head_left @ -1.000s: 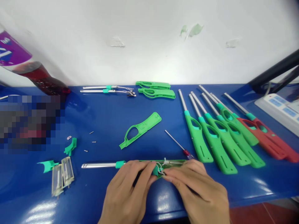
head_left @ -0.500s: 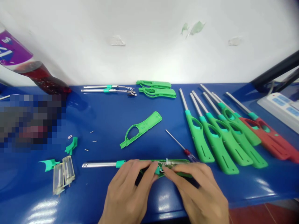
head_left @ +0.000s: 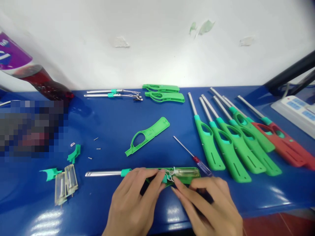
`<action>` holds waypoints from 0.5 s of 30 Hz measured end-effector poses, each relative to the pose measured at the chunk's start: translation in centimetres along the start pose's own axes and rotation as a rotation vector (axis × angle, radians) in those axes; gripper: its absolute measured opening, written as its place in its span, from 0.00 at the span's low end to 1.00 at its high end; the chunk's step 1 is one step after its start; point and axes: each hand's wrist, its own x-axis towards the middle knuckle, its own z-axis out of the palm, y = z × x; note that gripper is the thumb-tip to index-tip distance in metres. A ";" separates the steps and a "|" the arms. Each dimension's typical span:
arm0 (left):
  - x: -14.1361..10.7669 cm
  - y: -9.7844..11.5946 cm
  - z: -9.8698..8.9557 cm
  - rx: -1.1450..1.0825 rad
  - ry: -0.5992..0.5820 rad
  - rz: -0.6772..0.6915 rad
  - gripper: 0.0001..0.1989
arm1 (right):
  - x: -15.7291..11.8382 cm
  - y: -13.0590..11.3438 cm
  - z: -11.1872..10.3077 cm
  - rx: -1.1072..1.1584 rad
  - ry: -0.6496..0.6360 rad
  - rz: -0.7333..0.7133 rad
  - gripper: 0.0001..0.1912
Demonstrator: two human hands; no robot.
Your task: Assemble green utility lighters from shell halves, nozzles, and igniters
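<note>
**Opened green lighter: one, between two bare hands**

On the glossy blue table (head_left: 108, 131) are being displayed: five assembled green lighters (head_left: 247, 154); two red lighters (head_left: 283, 147); three loose green shells (head_left: 158, 127); two wired metal tubes (head_left: 102, 95); three small screws (head_left: 98, 149); two transparent tanks (head_left: 60, 189); two curved teal pieces (head_left: 51, 174); one screwdriver (head_left: 200, 165).

The opened lighter (head_left: 190, 180) is being held at the table's near side, its slotted metal barrel being pointed leftward. By the left hand (head_left: 134, 198), thumb and fingers closed, it is being clamped around its teal insert (head_left: 164, 179). The thumb and index tip of the right hand (head_left: 210, 200) are being held slightly parted beside thin white wires (head_left: 169, 173); whether these are being touched cannot be told. Inside the smooth, hollow plastic casing, a clear tank (head_left: 188, 172) is being cradled.
</note>
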 end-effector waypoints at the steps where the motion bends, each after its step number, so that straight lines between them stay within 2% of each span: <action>1: 0.0 0.0 0.0 0.008 0.004 0.002 0.12 | 0.0 0.0 0.0 0.001 0.003 0.006 0.18; 15: 0.2 0.0 0.1 0.046 0.022 0.032 0.12 | 0.2 0.4 0.2 0.016 -0.036 -0.014 0.19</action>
